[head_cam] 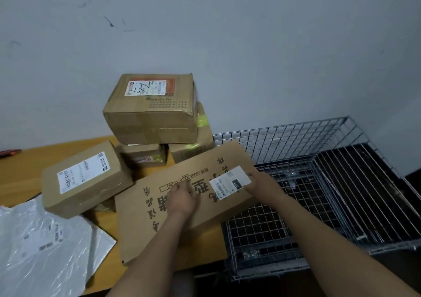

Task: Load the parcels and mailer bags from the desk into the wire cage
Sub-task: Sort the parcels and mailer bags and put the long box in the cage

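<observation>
A flat cardboard parcel (159,217) with black printed characters and a white label lies tilted, its left part over the desk (22,171) and its right end over the wire cage (296,137). My left hand (182,197) presses on its top face near the middle. My right hand (262,187) grips its right edge, thumb on the label. A silver-white mailer bag (45,251) lies at the desk's near left. The cage stands right of the desk, open at the top, with nothing visible inside.
Cardboard boxes are stacked on the desk behind the flat parcel: a labelled box (86,180) on the left, a large box (150,114) on top of a small one (143,155), and another (193,146) behind. A red item (9,153) lies at the far left. A grey wall closes the back.
</observation>
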